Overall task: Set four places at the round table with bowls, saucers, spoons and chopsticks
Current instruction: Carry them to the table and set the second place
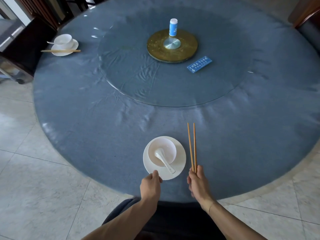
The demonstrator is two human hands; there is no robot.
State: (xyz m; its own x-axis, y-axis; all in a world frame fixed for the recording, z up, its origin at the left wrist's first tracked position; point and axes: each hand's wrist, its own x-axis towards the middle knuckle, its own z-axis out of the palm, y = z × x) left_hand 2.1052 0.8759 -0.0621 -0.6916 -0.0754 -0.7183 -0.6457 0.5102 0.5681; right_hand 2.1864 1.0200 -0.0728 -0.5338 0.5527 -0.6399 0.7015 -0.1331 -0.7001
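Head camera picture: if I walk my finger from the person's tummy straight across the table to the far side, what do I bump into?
Near to far: white round saucer → white bowl holding a white ceramic spoon → clear glass turntable → gold round disc → blue-and-white cylindrical container.

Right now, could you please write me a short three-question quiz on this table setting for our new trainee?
1. True or false: the near bowl sits on the near saucer with a spoon in it.
2. What does the right hand hold? A) near chopsticks B) a cup C) a napkin
3. How many places on the round table show a bowl and saucer?

Key: 1 true; 2 A; 3 two: the near place, whose saucer the left hand grips, and the far place.
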